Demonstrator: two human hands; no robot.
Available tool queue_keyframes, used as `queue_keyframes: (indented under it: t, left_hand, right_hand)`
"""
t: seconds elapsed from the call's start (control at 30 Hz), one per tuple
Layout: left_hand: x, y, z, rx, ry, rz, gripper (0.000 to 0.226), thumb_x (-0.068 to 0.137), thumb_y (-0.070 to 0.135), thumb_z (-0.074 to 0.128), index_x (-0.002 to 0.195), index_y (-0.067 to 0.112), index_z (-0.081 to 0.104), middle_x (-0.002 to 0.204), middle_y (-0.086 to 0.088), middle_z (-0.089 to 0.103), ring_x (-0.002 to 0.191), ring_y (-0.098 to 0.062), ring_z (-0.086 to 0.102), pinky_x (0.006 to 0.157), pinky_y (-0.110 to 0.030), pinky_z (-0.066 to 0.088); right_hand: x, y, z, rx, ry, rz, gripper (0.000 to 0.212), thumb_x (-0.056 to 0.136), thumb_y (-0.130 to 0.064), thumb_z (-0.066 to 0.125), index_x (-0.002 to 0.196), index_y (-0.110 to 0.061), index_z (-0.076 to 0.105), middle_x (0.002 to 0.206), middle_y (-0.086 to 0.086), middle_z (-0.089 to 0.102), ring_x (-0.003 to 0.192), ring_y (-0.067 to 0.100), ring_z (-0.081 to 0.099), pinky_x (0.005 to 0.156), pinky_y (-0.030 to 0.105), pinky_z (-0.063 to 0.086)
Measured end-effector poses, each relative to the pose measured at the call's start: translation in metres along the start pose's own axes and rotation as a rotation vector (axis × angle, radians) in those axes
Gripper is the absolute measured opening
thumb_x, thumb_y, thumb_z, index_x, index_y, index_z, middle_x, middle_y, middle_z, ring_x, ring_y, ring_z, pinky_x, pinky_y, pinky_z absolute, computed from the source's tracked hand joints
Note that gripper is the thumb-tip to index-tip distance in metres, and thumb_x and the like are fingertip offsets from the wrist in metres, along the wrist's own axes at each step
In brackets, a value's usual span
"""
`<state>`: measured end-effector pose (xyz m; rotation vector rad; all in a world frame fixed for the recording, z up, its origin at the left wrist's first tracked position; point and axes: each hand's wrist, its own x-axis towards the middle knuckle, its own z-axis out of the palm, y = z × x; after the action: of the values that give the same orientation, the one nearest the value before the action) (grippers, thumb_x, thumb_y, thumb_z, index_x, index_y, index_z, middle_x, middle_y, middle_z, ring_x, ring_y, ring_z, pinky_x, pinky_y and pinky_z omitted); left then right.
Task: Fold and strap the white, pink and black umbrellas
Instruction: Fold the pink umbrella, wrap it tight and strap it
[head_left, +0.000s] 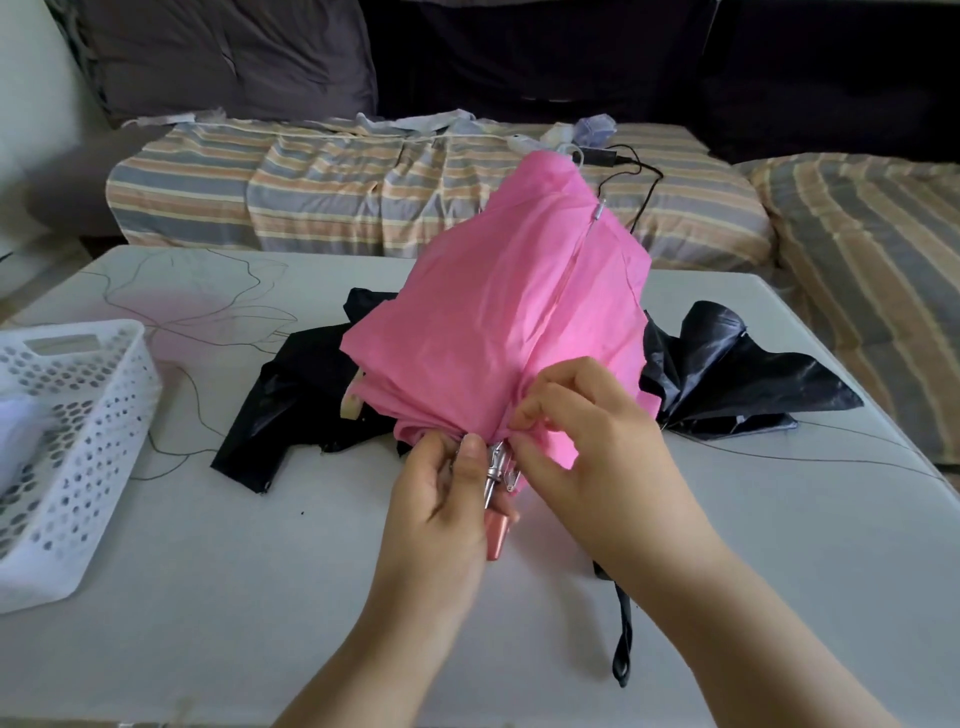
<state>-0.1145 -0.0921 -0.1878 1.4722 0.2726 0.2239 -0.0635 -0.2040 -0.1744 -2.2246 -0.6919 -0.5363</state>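
The pink umbrella (498, 312) is collapsed and held up over the table, canopy loose and pointing away from me. My left hand (447, 499) grips its metal shaft and pink handle near the rib ends. My right hand (582, 441) pinches the pink fabric at the canopy's lower edge, right beside the ribs. Under and behind it the black umbrella (727, 374) lies spread and crumpled on the table, its black wrist strap (621, 654) trailing toward me. A pale handle end (352, 402) pokes out at the pink canopy's left side. I cannot pick out the white umbrella.
A white perforated basket (78, 431) stands at the table's left edge. The white table (208, 597) has a faint flower drawing. Behind it is a sofa with striped covers (322, 192), dark cushions and a charger with cable (602, 156).
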Motion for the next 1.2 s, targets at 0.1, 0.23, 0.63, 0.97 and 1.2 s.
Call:
queue_keyframes:
  t: [0.1, 0.23, 0.63, 0.97, 1.2]
  left_hand:
    - [0.0, 0.0, -0.001, -0.031, 0.003, -0.019, 0.026, 0.098, 0.026, 0.042, 0.081, 0.009, 0.05, 0.054, -0.001, 0.059, 0.045, -0.007, 0.053, 0.036, -0.018, 0.034]
    - [0.001, -0.002, -0.003, -0.048, -0.013, -0.045, 0.025, 0.098, 0.031, 0.04, 0.089, 0.011, 0.051, 0.058, 0.002, 0.063, 0.049, -0.009, 0.056, 0.045, -0.025, 0.035]
    - [0.0, 0.0, -0.005, -0.088, 0.015, -0.045, 0.021, 0.091, 0.04, 0.045, 0.076, 0.028, 0.053, 0.059, 0.004, 0.063, 0.052, -0.011, 0.054, 0.043, -0.025, 0.03]
    - [-0.015, -0.007, 0.003, -0.045, -0.204, 0.046, 0.033, 0.083, 0.053, 0.045, 0.086, 0.024, 0.058, 0.068, -0.009, 0.061, 0.048, -0.009, 0.053, 0.041, -0.017, 0.039]
    - [-0.01, -0.017, 0.005, 0.012, -0.17, -0.042, 0.04, 0.078, 0.063, 0.043, 0.088, 0.026, 0.055, 0.075, -0.004, 0.069, 0.059, -0.016, 0.063, 0.045, -0.023, 0.042]
  right_hand:
    - [-0.002, 0.001, 0.003, 0.009, 0.023, -0.066, 0.007, 0.083, -0.005, 0.058, 0.082, -0.009, 0.064, 0.091, -0.001, 0.06, 0.077, 0.012, 0.058, 0.073, 0.022, 0.047]
    - [-0.003, 0.002, 0.005, 0.161, 0.024, 0.015, 0.012, 0.087, -0.005, 0.05, 0.09, -0.013, 0.06, 0.096, -0.01, 0.053, 0.088, 0.001, 0.053, 0.072, 0.021, 0.049]
    - [-0.005, -0.009, 0.003, 0.452, -0.058, 0.252, 0.01, 0.085, -0.007, 0.059, 0.078, -0.014, 0.058, 0.109, -0.004, 0.052, 0.1, -0.003, 0.054, 0.08, 0.007, 0.045]
    - [0.015, 0.002, 0.018, 0.809, -0.065, 0.878, 0.09, 0.047, -0.063, 0.079, 0.121, -0.018, 0.054, 0.108, 0.002, 0.07, 0.097, 0.022, 0.069, 0.09, 0.042, 0.054]
    - [0.014, 0.009, 0.024, 0.795, 0.096, 0.846, 0.061, 0.059, -0.039, 0.066, 0.11, -0.008, 0.055, 0.104, 0.018, 0.066, 0.097, 0.037, 0.065, 0.086, 0.054, 0.054]
